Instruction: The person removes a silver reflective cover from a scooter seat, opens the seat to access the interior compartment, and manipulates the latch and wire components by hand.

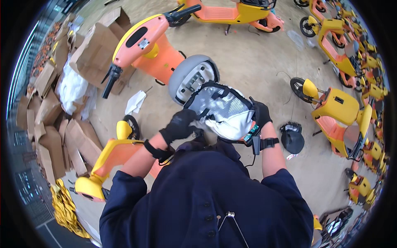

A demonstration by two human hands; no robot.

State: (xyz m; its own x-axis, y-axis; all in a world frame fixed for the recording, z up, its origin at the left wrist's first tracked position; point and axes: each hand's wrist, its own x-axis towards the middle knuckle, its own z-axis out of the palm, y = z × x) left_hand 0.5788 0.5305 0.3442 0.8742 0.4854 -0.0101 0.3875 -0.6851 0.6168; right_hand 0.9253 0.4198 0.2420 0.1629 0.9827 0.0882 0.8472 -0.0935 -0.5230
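Right in front of me is a black-rimmed basket (223,108) with a grey ribbed inside and white material at its near side. My right hand (261,112), in a black glove, grips its right rim. At the near left side, my left hand (180,125), also gloved in black, is closed; its fingertips are partly hidden, and I cannot make out what they hold. Just beyond the basket, a grey seat (194,76) is tipped up with its pale underside and metal fittings showing. It adjoins an orange and yellow scooter (155,53), whose handlebars point to the far left.
Torn cardboard boxes (51,140) and white plastic wrap (71,87) are piled at left. Another yellow scooter (103,169) stands near my left arm. More scooters (341,107) line the right side. A black rounded object (292,140) lies on the floor beside my right forearm.
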